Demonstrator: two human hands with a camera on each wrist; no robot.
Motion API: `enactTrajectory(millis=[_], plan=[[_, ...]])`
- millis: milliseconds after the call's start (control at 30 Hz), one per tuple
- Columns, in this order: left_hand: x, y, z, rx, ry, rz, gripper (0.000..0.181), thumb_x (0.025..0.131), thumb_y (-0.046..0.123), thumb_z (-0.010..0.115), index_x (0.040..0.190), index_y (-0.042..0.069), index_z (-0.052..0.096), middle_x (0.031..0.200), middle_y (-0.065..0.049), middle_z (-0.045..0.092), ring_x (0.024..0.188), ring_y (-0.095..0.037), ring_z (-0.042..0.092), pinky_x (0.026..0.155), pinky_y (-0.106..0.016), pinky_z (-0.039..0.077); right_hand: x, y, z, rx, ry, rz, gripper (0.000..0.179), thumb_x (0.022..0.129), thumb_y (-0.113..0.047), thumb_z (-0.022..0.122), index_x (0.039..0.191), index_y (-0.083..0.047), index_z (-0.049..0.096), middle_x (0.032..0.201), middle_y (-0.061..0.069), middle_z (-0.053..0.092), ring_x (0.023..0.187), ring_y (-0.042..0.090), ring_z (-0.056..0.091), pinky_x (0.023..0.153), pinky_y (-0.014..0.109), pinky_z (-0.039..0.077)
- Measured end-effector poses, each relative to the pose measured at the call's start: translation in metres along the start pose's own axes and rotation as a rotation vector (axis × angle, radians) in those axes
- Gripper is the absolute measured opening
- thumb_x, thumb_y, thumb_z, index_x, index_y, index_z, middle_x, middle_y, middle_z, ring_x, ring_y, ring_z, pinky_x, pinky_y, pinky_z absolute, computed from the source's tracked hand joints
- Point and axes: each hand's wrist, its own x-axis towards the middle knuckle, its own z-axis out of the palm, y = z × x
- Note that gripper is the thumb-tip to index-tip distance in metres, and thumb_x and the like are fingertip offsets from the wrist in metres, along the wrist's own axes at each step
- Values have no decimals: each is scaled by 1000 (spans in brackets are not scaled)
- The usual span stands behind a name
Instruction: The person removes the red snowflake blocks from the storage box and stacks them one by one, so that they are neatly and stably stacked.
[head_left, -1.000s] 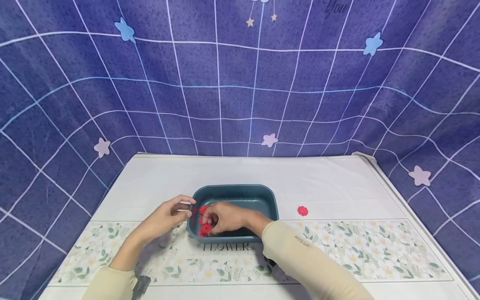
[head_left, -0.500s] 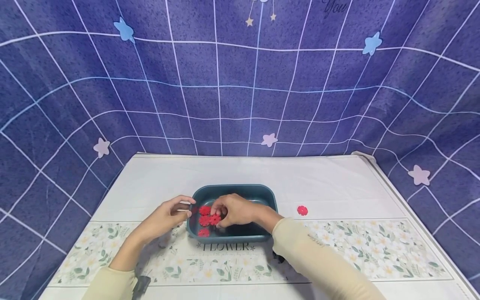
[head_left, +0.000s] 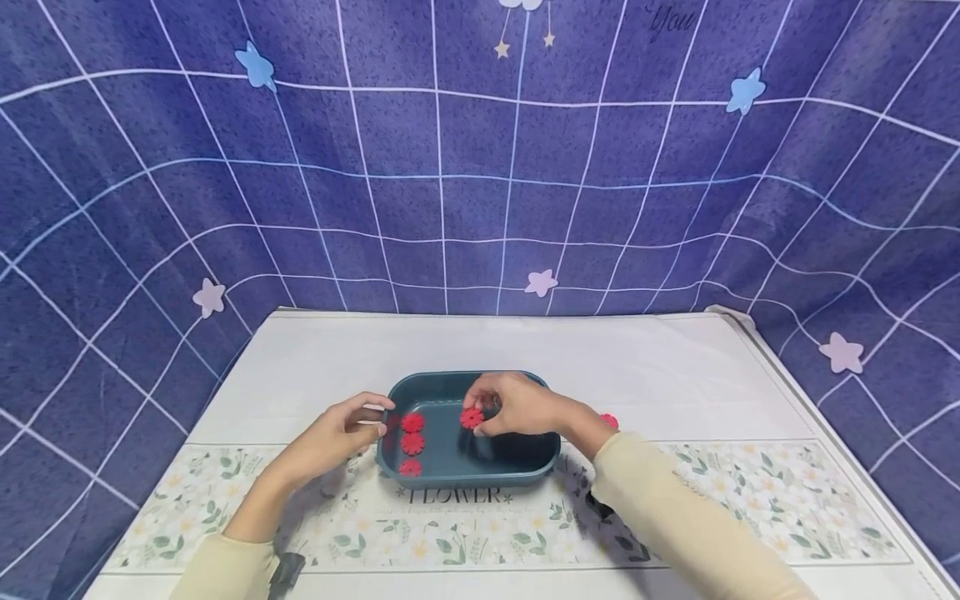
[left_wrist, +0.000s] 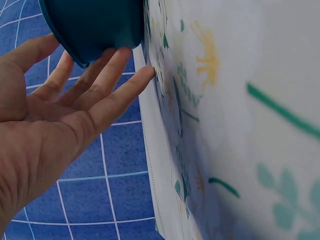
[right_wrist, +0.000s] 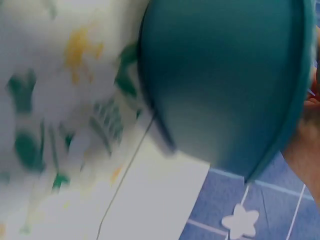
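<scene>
A dark teal rectangular tray [head_left: 468, 481] stands on the table in the head view. My right hand [head_left: 522, 405] pinches a red flower-shaped piece [head_left: 472, 417] over the inside of it. Along the tray's left end lie three more red flower pieces [head_left: 412, 444] in a column. My left hand [head_left: 339, 435] is at the left end, fingers fairly straight; in the left wrist view its fingertips [left_wrist: 120, 55] meet the outer wall [left_wrist: 100, 25]. The right wrist view shows mostly the tray's side [right_wrist: 225, 90], which hides most of the right hand.
One more red flower piece [head_left: 610, 421] lies on the table right of the tray, partly behind the right wrist. A white cloth [head_left: 645, 358] with a floral band [head_left: 750, 500] covers the table. A blue-purple curtain [head_left: 480, 200] hangs behind.
My right hand has lifted one flower piece from the group at the tray's left end and carried it rightward towards the middle. My left hand stays in place.
</scene>
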Motion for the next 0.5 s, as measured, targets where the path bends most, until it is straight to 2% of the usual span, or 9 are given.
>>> enactTrajectory(millis=[100,233,500], plan=[[1,0,0,-3,2,5,44,104,26,64,143,10,53,143,-28,59,125,-40,64,90,-46,58,-8,3,-9,7,27,-4,29,82,-16,86,108,-14,72,99,-3,69,94,23,64,82,26,53],[0,1,0,-2,4,3,44,104,26,64,143,10,53,143,-28,59,124,-40,65,88,-45,58,-17,8,-17,-3,54,-28,27,82,-13,85,106,-13,73,98,-1,69,93,21,64,82,27,55],[0,1,1,-4,2,-5,45,104,26,64,144,10,52,144,-28,58,125,-41,64,87,-44,58,-34,16,-29,14,107,-11,27,82,-12,85,105,-15,73,93,4,65,88,21,61,77,26,52]])
